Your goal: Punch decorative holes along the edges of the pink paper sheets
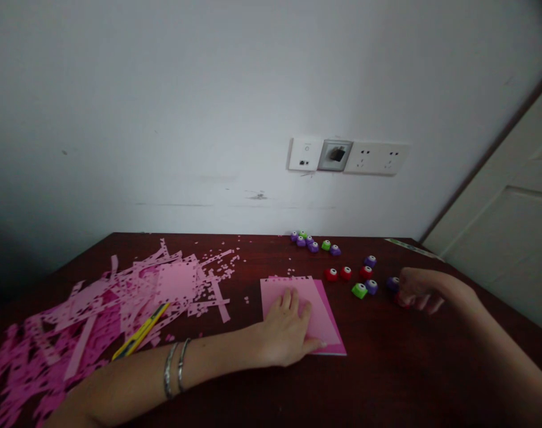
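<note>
Desk [306, 392], toward R edge: your R hand [419, 289] curled, hold unclear; L hand [286, 333] splayed on paper [320, 314], prob. bendy, take sides.

Wears two slim, rounded, silvery bangles [168, 371] side by side on the left forearm [221, 353]. Shows a slender right forearm [491, 330], bare along its visible length.

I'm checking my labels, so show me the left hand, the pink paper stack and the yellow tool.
Left hand [286, 329], head view: the back of it.
Pink paper stack [320, 319], head view: its uncovered top surface.
Yellow tool [141, 330], head view: mid-length.
</note>
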Available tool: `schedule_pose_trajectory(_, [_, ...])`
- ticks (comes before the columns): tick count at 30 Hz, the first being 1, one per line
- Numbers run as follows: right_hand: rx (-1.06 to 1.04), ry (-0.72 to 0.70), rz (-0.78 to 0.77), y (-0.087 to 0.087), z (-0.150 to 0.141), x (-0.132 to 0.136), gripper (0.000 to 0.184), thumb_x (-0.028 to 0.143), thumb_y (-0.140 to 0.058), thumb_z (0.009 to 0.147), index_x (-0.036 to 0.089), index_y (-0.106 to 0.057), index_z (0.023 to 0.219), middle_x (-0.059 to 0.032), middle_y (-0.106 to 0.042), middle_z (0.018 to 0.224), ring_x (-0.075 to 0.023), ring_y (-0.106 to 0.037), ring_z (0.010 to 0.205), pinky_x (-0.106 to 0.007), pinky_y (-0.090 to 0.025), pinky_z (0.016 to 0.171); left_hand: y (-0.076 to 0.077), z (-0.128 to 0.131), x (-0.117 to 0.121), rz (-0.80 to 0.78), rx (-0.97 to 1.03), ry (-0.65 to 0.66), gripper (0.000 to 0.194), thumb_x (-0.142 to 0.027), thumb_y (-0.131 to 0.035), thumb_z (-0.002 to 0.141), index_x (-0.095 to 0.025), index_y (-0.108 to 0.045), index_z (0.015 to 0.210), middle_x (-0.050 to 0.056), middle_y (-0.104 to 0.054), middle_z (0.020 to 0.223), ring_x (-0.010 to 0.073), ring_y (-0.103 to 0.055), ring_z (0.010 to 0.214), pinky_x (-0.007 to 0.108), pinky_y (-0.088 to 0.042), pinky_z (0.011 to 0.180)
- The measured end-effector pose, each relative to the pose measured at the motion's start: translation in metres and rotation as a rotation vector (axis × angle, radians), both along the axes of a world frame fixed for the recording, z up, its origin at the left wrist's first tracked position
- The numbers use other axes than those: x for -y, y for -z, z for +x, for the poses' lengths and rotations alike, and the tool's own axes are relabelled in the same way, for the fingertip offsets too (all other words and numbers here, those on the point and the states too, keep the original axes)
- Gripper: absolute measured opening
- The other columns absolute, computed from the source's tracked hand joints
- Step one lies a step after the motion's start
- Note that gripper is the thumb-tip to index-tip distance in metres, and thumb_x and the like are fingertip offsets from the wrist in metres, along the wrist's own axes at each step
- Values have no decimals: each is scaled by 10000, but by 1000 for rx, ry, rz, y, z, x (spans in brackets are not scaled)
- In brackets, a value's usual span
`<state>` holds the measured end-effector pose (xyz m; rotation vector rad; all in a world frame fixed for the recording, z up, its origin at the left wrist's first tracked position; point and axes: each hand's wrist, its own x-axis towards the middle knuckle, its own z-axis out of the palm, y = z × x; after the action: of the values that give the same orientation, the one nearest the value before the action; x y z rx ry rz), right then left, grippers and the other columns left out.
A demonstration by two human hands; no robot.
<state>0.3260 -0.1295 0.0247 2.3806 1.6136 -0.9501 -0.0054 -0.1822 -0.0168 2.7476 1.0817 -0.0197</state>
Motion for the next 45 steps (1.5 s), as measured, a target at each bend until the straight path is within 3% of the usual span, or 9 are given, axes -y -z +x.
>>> schedule_pose_trajectory(3, [47,97,-89,2,-5,-1,127,132,-676,539,141,-550,522,-98,-611,612,-218,-636,640,-258,-516,443,-2,0,0,5,-8,-4,729,-597,-207,864,-57,-303,1343,237,-253,1414,350,-157,1326,470,-204,1035])
schedule_pose_trajectory(9, [104,88,-80,-7,-9,1,212,239,-718,566,129,-538,546,-124,-603,634,-242,-640,641,-265,-511,430,8,1,-1,-2,1,-7,778,-632,-177,847,-71,-231,1383,233,-184,1438,372,-123,1327,486,-211,1031])
schedule_pose_trajectory(14, [49,-14,108,-26,-21,3,232,351,-635,700,123,-592,684,-128,-631,708,-223,-636,647,-298,-535,456,3,1,-16,251,104,-22,758,-625,-211,848,-133,-122,1418,175,-97,1476,351,-51,1342,495,-178,1048])
schedule_pose_trajectory(17, [-93,-171,135,-34,-46,8,308,434,-623,706,142,-618,804,-111,-638,739,-220,-630,646,-292,-527,433,-15,-5,-43,347,174,-88,683,-538,-297,873,-103,-206,1392,177,-193,1453,322,-171,1324,452,-222,1042])
schedule_pose_trajectory(21, [-365,-451,71,-32,-88,17,297,424,-580,743,154,-619,862,-91,-639,824,-190,-626,682,-236,-513,429,-24,-18,-102,294,317,-150,471,-360,-392,869,-71,-440,1238,153,-456,1282,245,-405,1184,351,-350,963])
schedule_pose_trajectory(25, [-404,-574,51,-15,-118,17,238,360,-534,779,131,-603,777,-49,-612,659,-135,-596,581,-202,-489,439,-9,-20,-167,110,430,-230,360,-310,-480,816,-64,-576,1062,122,-625,1012,190,-569,909,283,-433,818])
schedule_pose_trajectory(30, [-380,-666,112,3,-137,13,198,294,-497,776,127,-600,752,-30,-603,666,-90,-547,477,-180,-427,397,13,-3,-226,123,462,-235,249,-283,-529,770,-101,-647,891,82,-654,867,178,-576,777,269,-429,724])
schedule_pose_trajectory(37, [-345,-785,238,10,-150,15,192,236,-474,759,123,-626,728,-26,-620,629,-95,-541,508,-178,-371,439,28,26,-255,93,436,-195,241,-340,-558,752,-117,-648,772,31,-630,707,143,-540,642,239,-385,603])
schedule_pose_trajectory(45, [-385,-755,194,13,-152,15,180,207,-451,758,128,-611,737,-24,-616,619,-100,-550,512,-187,-387,461,25,34,-258,65,412,-181,222,-295,-519,774,-122,-658,765,28,-617,650,131,-512,579,230,-355,553])
